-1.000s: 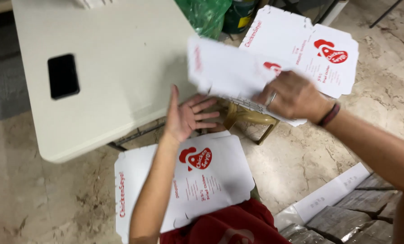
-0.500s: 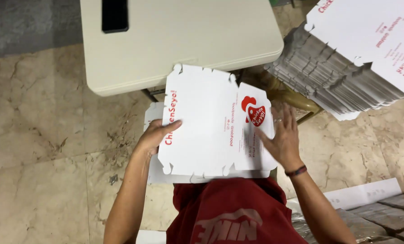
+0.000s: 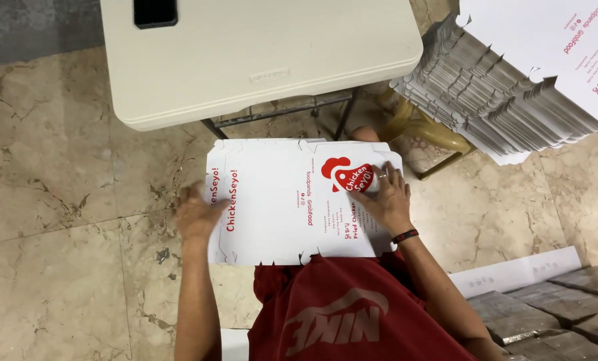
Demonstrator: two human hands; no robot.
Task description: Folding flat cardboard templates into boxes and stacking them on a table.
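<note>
White card, printed in red, made up the flat unfolded box blank (image 3: 285, 200) that lay across the person's lap, just in front of the near edge of the cream plastic counter (image 3: 259, 60). The left hand (image 3: 197, 215) was at the blank's left edge, its fingers blurred, so whether it gripped the card or only touched it could not be told. The right hand (image 3: 384, 197) lay spread flat, fingers apart, pressing on the right part of the blank beside the red rooster-shaped emblem (image 3: 347, 175); a dark band (image 3: 404, 236) circled that wrist. A second blank seemed to lie under the first, its edge showing along the top and right. The person wore a red shirt (image 3: 352, 307), seen below the blank.

On the counter's far side sat a black phone (image 3: 155, 12), partly cut off by the frame. To the right, a tall stack of the same flat blanks (image 3: 513, 100) rested on a yellowish stool (image 3: 422, 130), well apart from the hands. The floor (image 3: 58, 200) was beige marble tile, and grey wrapped bundles (image 3: 553, 314) lay at lower right.
</note>
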